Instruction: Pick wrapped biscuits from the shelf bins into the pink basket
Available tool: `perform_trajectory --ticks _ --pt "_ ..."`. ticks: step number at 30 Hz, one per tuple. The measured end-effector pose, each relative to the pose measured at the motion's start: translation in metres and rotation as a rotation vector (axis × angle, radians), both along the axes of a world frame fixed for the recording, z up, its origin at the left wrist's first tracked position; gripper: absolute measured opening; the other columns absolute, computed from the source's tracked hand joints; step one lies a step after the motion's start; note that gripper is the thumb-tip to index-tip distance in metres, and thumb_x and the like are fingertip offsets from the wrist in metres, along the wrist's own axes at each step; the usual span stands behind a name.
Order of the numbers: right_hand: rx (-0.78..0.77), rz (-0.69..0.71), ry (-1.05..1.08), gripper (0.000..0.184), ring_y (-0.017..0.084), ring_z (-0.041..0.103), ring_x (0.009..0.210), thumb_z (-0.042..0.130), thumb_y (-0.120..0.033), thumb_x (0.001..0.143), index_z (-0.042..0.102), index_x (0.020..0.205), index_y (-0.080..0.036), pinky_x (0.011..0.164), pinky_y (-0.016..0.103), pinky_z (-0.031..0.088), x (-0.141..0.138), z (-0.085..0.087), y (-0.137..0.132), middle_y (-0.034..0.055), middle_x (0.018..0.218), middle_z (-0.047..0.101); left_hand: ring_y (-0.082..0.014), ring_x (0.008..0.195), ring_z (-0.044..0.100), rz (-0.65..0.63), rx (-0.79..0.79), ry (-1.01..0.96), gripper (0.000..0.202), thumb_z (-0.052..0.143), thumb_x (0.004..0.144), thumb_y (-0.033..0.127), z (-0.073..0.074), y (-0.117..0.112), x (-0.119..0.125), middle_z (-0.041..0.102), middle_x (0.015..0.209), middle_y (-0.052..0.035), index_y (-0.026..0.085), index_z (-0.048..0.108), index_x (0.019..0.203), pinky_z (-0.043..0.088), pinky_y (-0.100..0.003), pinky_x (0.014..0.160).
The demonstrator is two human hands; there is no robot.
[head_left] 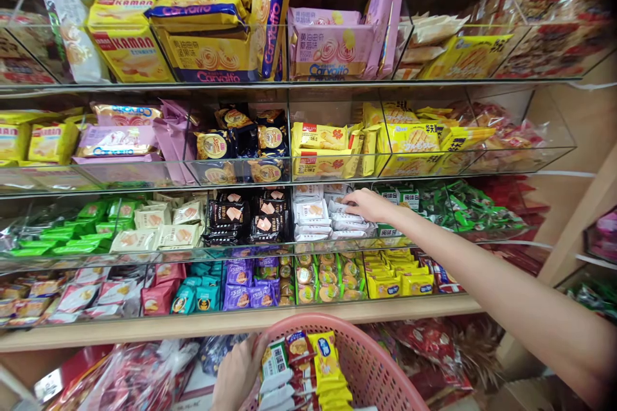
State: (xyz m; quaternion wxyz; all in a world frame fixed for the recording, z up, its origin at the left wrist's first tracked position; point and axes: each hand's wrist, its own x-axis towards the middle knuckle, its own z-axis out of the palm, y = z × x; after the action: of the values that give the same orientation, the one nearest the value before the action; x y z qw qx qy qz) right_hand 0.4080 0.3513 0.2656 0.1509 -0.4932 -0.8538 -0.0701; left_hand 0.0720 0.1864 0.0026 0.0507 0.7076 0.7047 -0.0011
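A pink perforated plastic basket is at the bottom centre, and my left hand is closed on its left rim. Inside lie several yellow snack packets, some red-brown packets and a white-and-green packet. My right hand reaches from the right into a clear shelf compartment. Its outstretched fingertips touch small white snack packets, with no packet visibly lifted. More white packets are stacked just left of these fingers. Green-and-white packets lie behind and right of the hand.
Clear dividers split the shelves; black packets adjoin the white ones. Below are purple packets and yellow packets above a wooden shelf edge. Higher up are yellow wafer packs and pink cookie packs. Bagged goods lie underneath.
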Motion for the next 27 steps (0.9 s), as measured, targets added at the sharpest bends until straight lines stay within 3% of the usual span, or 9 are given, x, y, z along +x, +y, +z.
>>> perform_trajectory --ticks 5,12,17,20,22,24,27 --pt "0.058 -0.020 0.017 0.026 0.024 0.064 0.097 0.051 -0.029 0.088 0.066 0.107 -0.020 0.073 0.028 0.046 0.003 0.001 -0.013 0.0083 0.107 0.070 -0.0228 0.103 0.064 0.021 -0.013 -0.008 0.042 0.033 0.091 0.034 0.001 0.001 0.000 0.064 0.118 -0.0132 0.027 0.051 0.129 0.049 -0.029 0.080" --pt "0.303 0.010 0.050 0.032 0.022 0.064 0.099 0.041 -0.026 0.093 0.060 0.118 -0.021 0.079 0.031 0.050 0.009 0.001 -0.042 0.0078 0.119 0.064 -0.0221 0.100 0.065 0.014 -0.024 0.020 0.040 0.030 0.092 0.034 0.009 0.001 0.006 0.064 0.116 -0.0130 0.027 0.052 0.126 0.048 -0.028 0.078" --pt "0.440 0.089 0.345 0.033 0.022 0.063 0.098 0.039 -0.033 0.094 0.059 0.117 -0.019 0.081 0.034 0.051 0.017 -0.016 -0.086 0.0099 0.118 0.063 -0.0243 0.097 0.067 0.041 -0.039 -0.027 0.045 0.020 0.094 0.037 0.017 0.000 0.010 0.069 0.103 -0.0118 0.024 0.056 0.117 0.048 -0.030 0.074" --pt "0.310 0.023 0.699 0.032 0.017 0.061 0.064 0.047 -0.043 0.090 0.061 0.110 -0.022 0.062 0.031 0.051 0.012 -0.053 -0.135 0.0058 0.087 0.068 -0.0263 0.095 0.068 0.073 -0.021 -0.042 0.048 0.018 0.094 0.044 0.019 0.000 0.012 0.071 0.098 -0.0130 0.021 0.058 0.108 0.048 -0.032 0.072" --pt "-0.011 -0.087 0.935 0.034 0.013 0.048 0.043 0.051 -0.049 0.087 0.060 0.108 -0.024 0.044 0.027 0.043 0.004 -0.090 -0.169 -0.0018 0.058 0.059 -0.0262 0.093 0.068 0.095 -0.016 -0.053 0.051 0.017 0.093 0.048 0.019 0.000 0.013 0.072 0.095 -0.0138 0.020 0.058 0.106 0.048 -0.031 0.072" --pt "-0.357 -0.169 1.115 0.038 0.010 0.043 0.039 0.053 -0.053 0.083 0.059 0.107 -0.023 0.040 0.025 0.038 -0.004 -0.133 -0.197 -0.0031 0.057 0.058 -0.0255 0.092 0.069 0.108 -0.016 -0.071 0.053 0.016 0.093 0.051 0.019 0.000 0.013 0.072 0.092 -0.0135 0.021 0.057 0.107 0.048 -0.031 0.072" --pt "-0.680 -0.274 1.241 0.042 0.005 0.038 0.037 0.055 -0.057 0.078 0.060 0.097 -0.020 0.036 0.021 0.030 -0.011 -0.197 -0.224 0.0007 0.073 0.065 -0.0258 0.090 0.069 0.101 -0.007 -0.078 0.054 0.015 0.092 0.052 0.017 0.000 0.012 0.072 0.091 -0.0127 0.021 0.058 0.105 0.047 -0.031 0.071"
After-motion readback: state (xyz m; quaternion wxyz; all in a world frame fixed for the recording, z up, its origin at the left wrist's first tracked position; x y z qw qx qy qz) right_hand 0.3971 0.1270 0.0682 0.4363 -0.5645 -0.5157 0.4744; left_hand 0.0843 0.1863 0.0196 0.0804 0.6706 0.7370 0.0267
